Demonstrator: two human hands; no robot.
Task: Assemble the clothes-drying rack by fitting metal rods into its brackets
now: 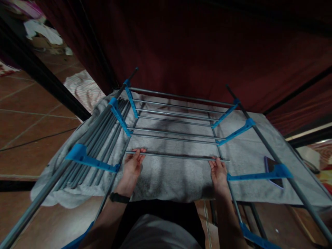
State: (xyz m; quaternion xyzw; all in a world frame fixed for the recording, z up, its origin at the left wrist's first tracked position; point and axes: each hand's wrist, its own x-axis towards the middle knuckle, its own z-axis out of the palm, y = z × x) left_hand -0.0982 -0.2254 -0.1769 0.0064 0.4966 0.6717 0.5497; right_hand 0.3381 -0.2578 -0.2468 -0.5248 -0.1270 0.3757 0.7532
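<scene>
A thin grey metal rod [176,156] lies level between my hands. My left hand [133,164] has its fingers closed round the rod near its left end, and my right hand [218,169] grips it near the right end. Around them stands a rack frame of grey tubes with blue plastic brackets; one bracket [94,162] is left of my left hand, another bracket [259,174] right of my right hand. Beyond the held rod, several crossbars [176,133] span between the farther brackets. The rod's two ends are apart from the nearest brackets.
Several loose grey tubes [103,138] lie side by side on the grey blanket [166,180] at left. A phone [273,169] rests at right, partly behind a bracket. A dark red curtain [181,52] hangs behind. Tiled floor [26,128] shows at left.
</scene>
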